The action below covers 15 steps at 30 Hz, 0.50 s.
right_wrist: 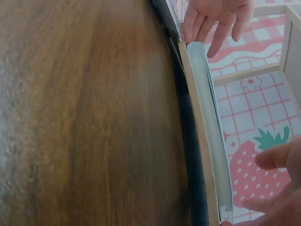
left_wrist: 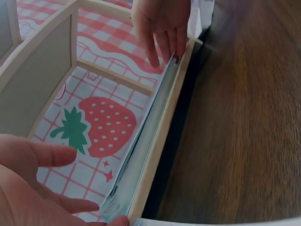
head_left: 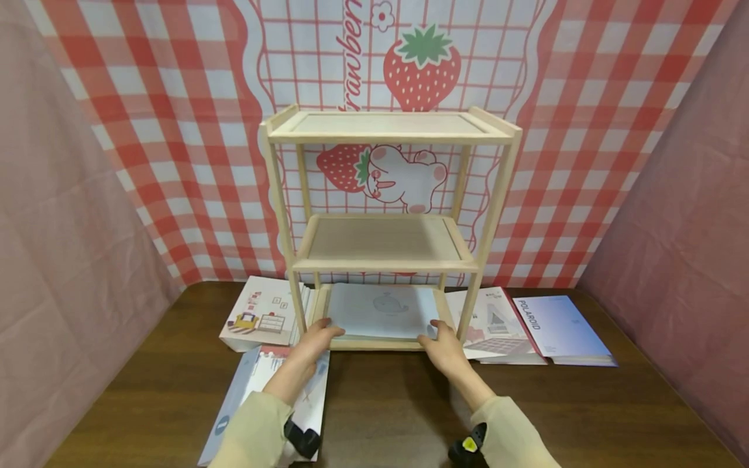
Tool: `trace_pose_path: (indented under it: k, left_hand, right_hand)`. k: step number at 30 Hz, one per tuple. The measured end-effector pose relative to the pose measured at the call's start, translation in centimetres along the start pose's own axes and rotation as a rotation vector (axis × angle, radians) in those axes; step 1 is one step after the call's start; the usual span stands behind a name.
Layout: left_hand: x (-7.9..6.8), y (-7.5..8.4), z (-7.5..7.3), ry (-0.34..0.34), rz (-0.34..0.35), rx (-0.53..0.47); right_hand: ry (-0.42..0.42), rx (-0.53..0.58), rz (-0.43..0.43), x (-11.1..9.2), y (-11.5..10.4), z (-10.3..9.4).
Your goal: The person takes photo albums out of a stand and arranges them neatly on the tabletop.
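A pale blue book (head_left: 383,311) with a whale drawing lies flat on the bottom shelf of a light wooden three-tier rack (head_left: 386,266). My left hand (head_left: 318,338) is at the book's front left corner, fingers spread and fairly straight. At the front right corner is my right hand (head_left: 443,348), its fingers extended too. In the left wrist view, the book's edge (left_wrist: 141,155) runs between the two hands, just above the shelf's front rail (left_wrist: 162,127). The right wrist view shows the same book edge (right_wrist: 211,122) with the left hand (right_wrist: 218,19) at its far end.
Left of the rack lie white illustrated books (head_left: 263,315), with a blue-and-white book (head_left: 234,396) under my left forearm. On the right are a white book (head_left: 494,325) and a blue Polaroid book (head_left: 562,328). The rack's posts (head_left: 491,227) rise beside both hands from the brown table (head_left: 380,409).
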<state>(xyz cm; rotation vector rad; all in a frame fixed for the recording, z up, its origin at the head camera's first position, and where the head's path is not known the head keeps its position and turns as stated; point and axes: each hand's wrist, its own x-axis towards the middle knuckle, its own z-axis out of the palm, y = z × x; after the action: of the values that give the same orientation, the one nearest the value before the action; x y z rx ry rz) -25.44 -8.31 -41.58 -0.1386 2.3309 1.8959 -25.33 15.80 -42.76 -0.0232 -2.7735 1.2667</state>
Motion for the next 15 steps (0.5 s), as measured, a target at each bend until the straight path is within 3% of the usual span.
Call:
trace_pose_path:
  k: [8, 15]
  left_hand:
    - [-0.18, 0.02, 0.19, -0.003, 0.021, 0.008]
    - [-0.54, 0.37, 0.14, 0.005, 0.032, -0.010]
  right_hand:
    - [-0.046, 0.024, -0.007, -0.06, -0.16, 0.04]
    - [-0.023, 0.031, -0.022, -0.13, -0.39, -0.10]
